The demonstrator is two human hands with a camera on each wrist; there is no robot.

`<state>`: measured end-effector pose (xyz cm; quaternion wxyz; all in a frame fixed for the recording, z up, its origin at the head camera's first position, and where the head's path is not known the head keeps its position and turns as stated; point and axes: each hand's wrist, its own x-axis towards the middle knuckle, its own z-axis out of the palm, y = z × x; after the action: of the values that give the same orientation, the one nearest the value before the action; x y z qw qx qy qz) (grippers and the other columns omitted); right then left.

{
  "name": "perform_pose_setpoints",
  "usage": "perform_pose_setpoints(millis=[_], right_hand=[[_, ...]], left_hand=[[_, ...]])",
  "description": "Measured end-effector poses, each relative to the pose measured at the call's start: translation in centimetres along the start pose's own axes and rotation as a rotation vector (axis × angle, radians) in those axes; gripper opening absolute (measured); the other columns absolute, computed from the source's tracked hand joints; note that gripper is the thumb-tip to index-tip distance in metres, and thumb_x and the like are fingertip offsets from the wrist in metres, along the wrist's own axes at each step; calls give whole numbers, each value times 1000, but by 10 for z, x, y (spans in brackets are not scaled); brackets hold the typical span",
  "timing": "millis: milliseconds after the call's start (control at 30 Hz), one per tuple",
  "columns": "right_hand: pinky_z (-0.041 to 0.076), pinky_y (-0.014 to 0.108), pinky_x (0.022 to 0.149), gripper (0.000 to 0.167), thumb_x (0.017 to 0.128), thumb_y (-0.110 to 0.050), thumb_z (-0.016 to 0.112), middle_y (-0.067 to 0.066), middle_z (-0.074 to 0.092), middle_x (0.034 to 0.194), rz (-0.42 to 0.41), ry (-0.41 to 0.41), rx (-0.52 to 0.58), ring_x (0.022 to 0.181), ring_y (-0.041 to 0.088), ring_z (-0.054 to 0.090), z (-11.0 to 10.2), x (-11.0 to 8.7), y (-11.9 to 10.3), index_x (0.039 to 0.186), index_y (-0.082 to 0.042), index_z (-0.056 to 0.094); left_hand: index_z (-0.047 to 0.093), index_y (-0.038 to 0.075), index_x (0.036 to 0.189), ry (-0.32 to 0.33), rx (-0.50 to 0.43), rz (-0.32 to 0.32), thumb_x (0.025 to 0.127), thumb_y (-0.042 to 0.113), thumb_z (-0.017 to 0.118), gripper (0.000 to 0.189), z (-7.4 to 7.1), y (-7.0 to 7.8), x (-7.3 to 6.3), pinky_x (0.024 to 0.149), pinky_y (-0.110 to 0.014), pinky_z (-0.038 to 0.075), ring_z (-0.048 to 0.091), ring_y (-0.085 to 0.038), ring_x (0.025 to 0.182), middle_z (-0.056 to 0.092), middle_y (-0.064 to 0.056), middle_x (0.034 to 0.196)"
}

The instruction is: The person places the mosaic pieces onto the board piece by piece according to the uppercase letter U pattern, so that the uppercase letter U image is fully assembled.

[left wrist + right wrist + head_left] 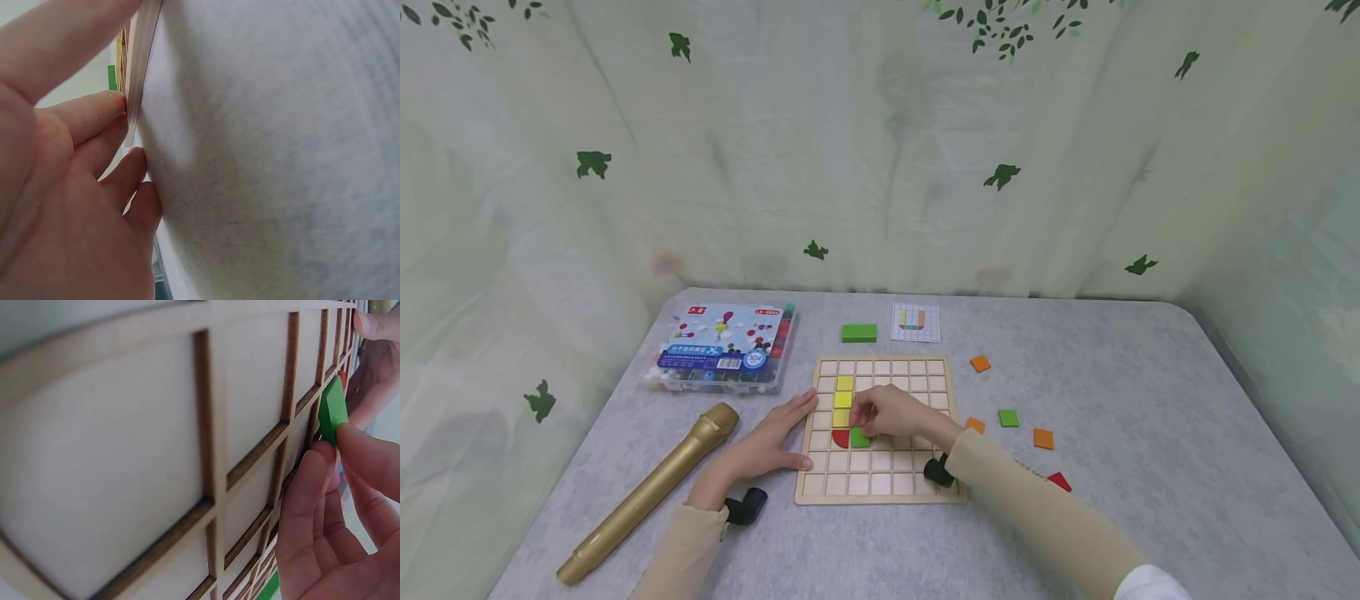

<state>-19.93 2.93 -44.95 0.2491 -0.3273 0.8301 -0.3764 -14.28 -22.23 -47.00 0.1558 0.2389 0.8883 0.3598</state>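
Note:
A wooden grid board [880, 500] lies on the table, with a column of yellow square tiles [845, 399] in its left part. Below that column sits a red tile [840, 438] with a rounded corner. My right hand [891, 412] is over the board and pinches a green square tile [333, 409] between thumb and fingertips. The green tile tilts against a cell just right of the red one. Along the board's left edge, my left hand [767, 446] rests with extended fingers, fingertips and thumb touching the frame.
Behind the board are a green block [859, 333] and a pattern card [915, 323]. To its right lie orange tiles [1043, 438], a green tile [1008, 418] and a red piece [1060, 481]. A gold microphone [647, 496] and a plastic case [722, 346] occupy the left side.

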Motion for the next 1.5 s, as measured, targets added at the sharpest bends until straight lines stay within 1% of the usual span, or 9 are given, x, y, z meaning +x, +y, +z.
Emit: perform_pose_setpoints(millis=[100, 200, 367, 500, 633, 733, 900, 1200, 1500], right_hand=[[46, 22, 68, 16, 80, 7, 67, -2, 64, 81, -8, 0, -2, 74, 9, 54, -1, -1, 0, 87, -8, 67], [46, 22, 68, 15, 81, 6, 67, 1, 64, 81, -10, 0, 41, 73, 9, 54, -4, -4, 3, 88, -7, 68], [50, 25, 68, 12, 85, 2, 65, 5, 64, 85, -2, -17, 214, 75, 12, 57, -16, -12, 12, 96, -2, 67], [53, 31, 73, 17, 89, -2, 63, 15, 66, 95, -7, -35, 373, 82, 23, 61, -30, -25, 25, 105, 5, 64], [53, 37, 78, 24, 91, -6, 63, 21, 65, 102, -12, -25, 447, 87, 28, 61, -46, -41, 38, 110, 9, 61], [52, 39, 83, 27, 92, -8, 63, 17, 65, 103, 0, 5, 476, 90, 28, 60, -57, -54, 47, 112, 9, 60], [50, 42, 89, 29, 92, -11, 62, 19, 63, 108, 24, 68, 495, 98, 33, 60, -76, -80, 62, 114, 8, 58], [51, 37, 90, 33, 92, -14, 64, 23, 61, 114, 117, 181, 478, 107, 40, 55, -101, -126, 93, 116, 7, 57], [50, 33, 85, 32, 92, -12, 64, 21, 63, 113, 169, 241, 391, 100, 31, 59, -109, -156, 115, 116, 8, 58]], left_hand=[[21, -3, 150, 1, 1, 3, 82, 32, 75, 94, 0, 0, 0, 109, -61, 13, 9, -43, 141, 12, -18, 157], [22, -3, 150, 3, 5, 5, 81, 32, 75, 94, 0, 0, 1, 109, -60, 13, 9, -43, 141, 12, -18, 157], [22, -4, 149, 2, 11, 7, 81, 30, 76, 93, 0, 1, 1, 110, -60, 14, 9, -43, 141, 13, -19, 157], [22, -5, 149, -3, 11, 10, 81, 29, 76, 94, 0, 1, 1, 110, -60, 13, 9, -44, 141, 12, -19, 157], [21, -4, 149, -4, 17, 7, 81, 30, 76, 94, 0, 0, 1, 110, -59, 13, 9, -43, 141, 12, -19, 157], [21, -4, 150, -3, 18, 0, 81, 31, 75, 94, 0, 0, 0, 110, -59, 13, 9, -43, 141, 12, -18, 157], [21, -4, 150, -3, 9, -7, 81, 31, 75, 94, 0, 2, 0, 110, -59, 13, 8, -43, 141, 12, -18, 157], [21, -4, 150, -6, 8, -11, 81, 31, 75, 94, -1, 3, -1, 110, -60, 13, 8, -43, 141, 12, -19, 157], [21, -4, 150, -5, 7, -9, 81, 31, 75, 94, -1, 3, 0, 110, -59, 13, 8, -43, 141, 12, -19, 157]])
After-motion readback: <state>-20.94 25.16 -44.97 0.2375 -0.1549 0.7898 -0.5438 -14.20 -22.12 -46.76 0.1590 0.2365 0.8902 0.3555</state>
